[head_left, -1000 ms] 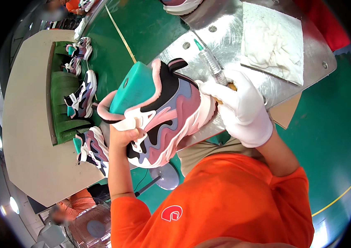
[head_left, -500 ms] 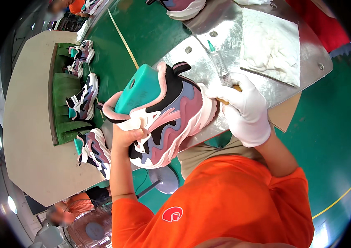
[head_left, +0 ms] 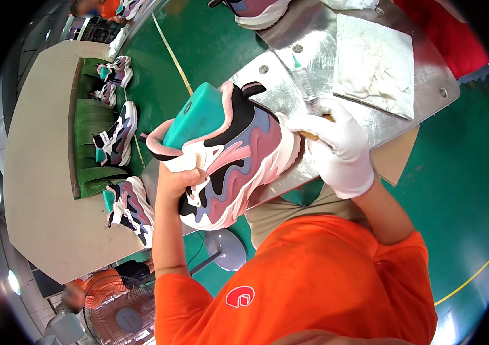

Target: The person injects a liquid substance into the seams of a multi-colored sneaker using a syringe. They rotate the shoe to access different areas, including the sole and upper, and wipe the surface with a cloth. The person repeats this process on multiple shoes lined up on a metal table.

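Observation:
My bare left hand (head_left: 176, 183) is closed round the toe and strap side of a pink, purple, black and white sneaker (head_left: 256, 150). A green shoe last (head_left: 197, 118) fills the shoe's opening. The shoe is held tilted over the metal table, its chunky white sole towards the right. My right hand (head_left: 339, 150), in a white glove, is closed beside the heel and sole. From its fingers a clear syringe-like tube (head_left: 306, 86) with a green tip points up and away. A yellow-brown piece (head_left: 309, 135) shows between the gloved fingers; its kind I cannot make out.
A white cloth pad (head_left: 374, 66) lies on the metal table (head_left: 391, 129). Another sneaker (head_left: 262, 14) is at its far edge. On the left, several sneakers (head_left: 119, 135) stand along a green rack (head_left: 89, 123) by a beige board (head_left: 40, 161). A fan (head_left: 123, 310) and other people are beyond.
The shoe has risen slightly with my left hand. My right hand and the tube have shifted a little, and the tube now looks blurred. Both grips look the same.

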The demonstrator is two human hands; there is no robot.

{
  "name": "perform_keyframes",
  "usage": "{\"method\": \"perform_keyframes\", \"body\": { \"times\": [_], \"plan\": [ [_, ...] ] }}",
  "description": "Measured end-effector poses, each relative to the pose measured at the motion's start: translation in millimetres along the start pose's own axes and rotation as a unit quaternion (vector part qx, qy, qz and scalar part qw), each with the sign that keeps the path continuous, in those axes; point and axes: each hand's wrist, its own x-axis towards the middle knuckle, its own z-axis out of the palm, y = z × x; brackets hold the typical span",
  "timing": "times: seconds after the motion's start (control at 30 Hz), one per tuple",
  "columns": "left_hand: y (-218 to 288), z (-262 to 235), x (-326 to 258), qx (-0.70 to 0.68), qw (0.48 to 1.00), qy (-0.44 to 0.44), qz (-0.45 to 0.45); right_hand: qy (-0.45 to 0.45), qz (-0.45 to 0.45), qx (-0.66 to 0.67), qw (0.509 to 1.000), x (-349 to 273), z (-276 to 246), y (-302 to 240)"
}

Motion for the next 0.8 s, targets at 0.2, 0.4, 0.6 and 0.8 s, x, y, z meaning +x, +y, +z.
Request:
{"method": "perform_keyframes", "body": {
  "times": [0.2, 0.4, 0.6, 0.8],
  "plan": [
    [7, 6, 3, -0.017, 1.0, 0.001, -0.011, 0.065, 0.068, 0.054, 0.994, -4, -1, -15],
    [15, 11, 8, -0.027, 1.0, -0.004, -0.004, 0.009, -0.032, -0.026, 0.999, -11, 2, -16],
    [16, 17, 10, -0.043, 0.999, -0.018, 0.022, 0.02, -0.059, -0.08, 0.995, -3, 3, -21],
    [20, 21, -1, -0.034, 0.997, -0.012, 0.071, 0.067, 0.073, -0.005, 0.995, -4, -6, -38]
  ]
}}
